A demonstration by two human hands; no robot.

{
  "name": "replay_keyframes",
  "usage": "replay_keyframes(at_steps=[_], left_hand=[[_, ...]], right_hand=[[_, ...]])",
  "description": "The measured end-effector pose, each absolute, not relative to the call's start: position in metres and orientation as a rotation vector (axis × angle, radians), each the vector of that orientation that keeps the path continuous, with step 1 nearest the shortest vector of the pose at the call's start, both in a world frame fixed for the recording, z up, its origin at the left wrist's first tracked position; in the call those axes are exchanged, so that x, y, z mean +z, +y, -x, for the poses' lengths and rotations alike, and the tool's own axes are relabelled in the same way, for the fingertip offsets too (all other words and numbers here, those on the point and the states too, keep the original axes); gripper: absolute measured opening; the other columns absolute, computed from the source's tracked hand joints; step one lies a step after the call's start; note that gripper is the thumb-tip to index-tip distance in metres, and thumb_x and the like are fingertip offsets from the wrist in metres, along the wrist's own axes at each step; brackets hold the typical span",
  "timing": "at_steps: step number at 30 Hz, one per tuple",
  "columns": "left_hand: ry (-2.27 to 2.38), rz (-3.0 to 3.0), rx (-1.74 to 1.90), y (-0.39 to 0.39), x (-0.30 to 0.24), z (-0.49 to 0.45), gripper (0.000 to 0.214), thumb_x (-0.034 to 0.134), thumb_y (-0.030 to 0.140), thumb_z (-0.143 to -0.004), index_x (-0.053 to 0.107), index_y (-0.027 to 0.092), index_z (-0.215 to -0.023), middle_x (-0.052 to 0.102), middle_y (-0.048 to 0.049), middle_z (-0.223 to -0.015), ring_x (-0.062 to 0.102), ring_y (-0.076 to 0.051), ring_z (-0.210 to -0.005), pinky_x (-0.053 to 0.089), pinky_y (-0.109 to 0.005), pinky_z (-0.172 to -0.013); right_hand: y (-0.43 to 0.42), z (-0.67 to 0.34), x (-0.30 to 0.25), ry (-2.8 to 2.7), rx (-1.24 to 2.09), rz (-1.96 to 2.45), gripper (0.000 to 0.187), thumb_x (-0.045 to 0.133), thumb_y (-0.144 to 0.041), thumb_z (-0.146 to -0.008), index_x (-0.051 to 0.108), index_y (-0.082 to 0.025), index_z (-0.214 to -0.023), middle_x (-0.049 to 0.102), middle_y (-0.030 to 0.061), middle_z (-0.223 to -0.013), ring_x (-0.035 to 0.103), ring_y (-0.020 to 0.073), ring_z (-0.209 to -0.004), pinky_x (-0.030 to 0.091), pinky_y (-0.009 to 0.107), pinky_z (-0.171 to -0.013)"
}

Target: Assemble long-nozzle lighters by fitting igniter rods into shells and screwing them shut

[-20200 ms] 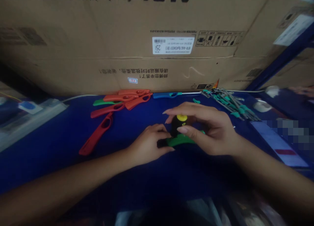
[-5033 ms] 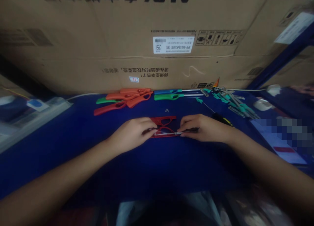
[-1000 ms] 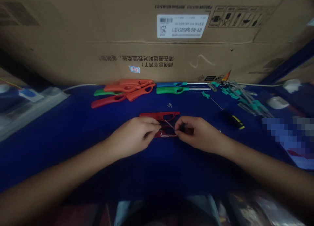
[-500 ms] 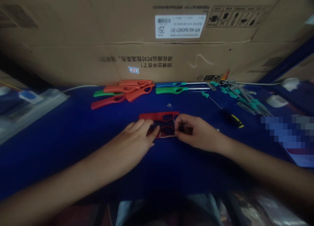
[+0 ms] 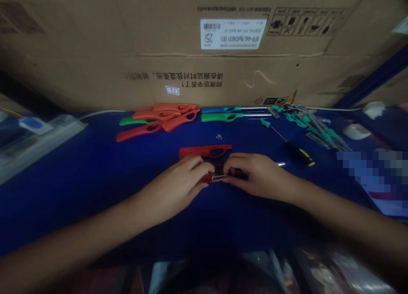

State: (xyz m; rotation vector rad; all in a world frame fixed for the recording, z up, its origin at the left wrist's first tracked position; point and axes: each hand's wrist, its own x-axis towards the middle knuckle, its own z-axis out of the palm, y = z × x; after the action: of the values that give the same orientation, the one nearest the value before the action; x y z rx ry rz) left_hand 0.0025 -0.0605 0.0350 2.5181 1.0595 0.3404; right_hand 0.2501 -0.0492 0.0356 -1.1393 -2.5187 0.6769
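Observation:
My left hand is closed on the left end of a red lighter casing half, thumb and fingers curled over it. My right hand pinches at the casing's other end, on a thin white wire that runs along the casing between both hands. The fingers hide much of this casing. Just beyond my fingertips lies a second red lighter casing half, its trigger opening toward the right. A short metal-tipped piece shows beside the back of my right hand.
Orange and red lighter casings lie heaped at back left. Green and blue lighter parts with metal tubes are at the back. A black-yellow screwdriver, teal-ended metal parts and tiny screws lie on the blue table. Cardboard stands behind.
Both hands have come closer together over the held casing, covering more of it. My right hand has shifted slightly left, uncovering the metal-tipped piece beside it.

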Motion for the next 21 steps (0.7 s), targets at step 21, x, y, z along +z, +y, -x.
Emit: replay_keyframes(at_steps=[21], left_hand=[[0.934,-2.599,0.357,-0.0619,0.0300,-0.0033,0.021,0.047,0.018,-0.103,0.062,0.025,-0.116,0.058,-0.0040,-0.118,0.054,-0.020,-0.112,0.048,-0.037,-0.101]], right_hand=[[-0.0478,-0.2494,0.0392,-2.362,0.839,1.252,0.008,0.068,-0.016,-0.086,0.075,-0.021,-0.086,0.068,-0.0007,-0.084,0.057,0.0090,-0.065,0.041,0.023,-0.063]])
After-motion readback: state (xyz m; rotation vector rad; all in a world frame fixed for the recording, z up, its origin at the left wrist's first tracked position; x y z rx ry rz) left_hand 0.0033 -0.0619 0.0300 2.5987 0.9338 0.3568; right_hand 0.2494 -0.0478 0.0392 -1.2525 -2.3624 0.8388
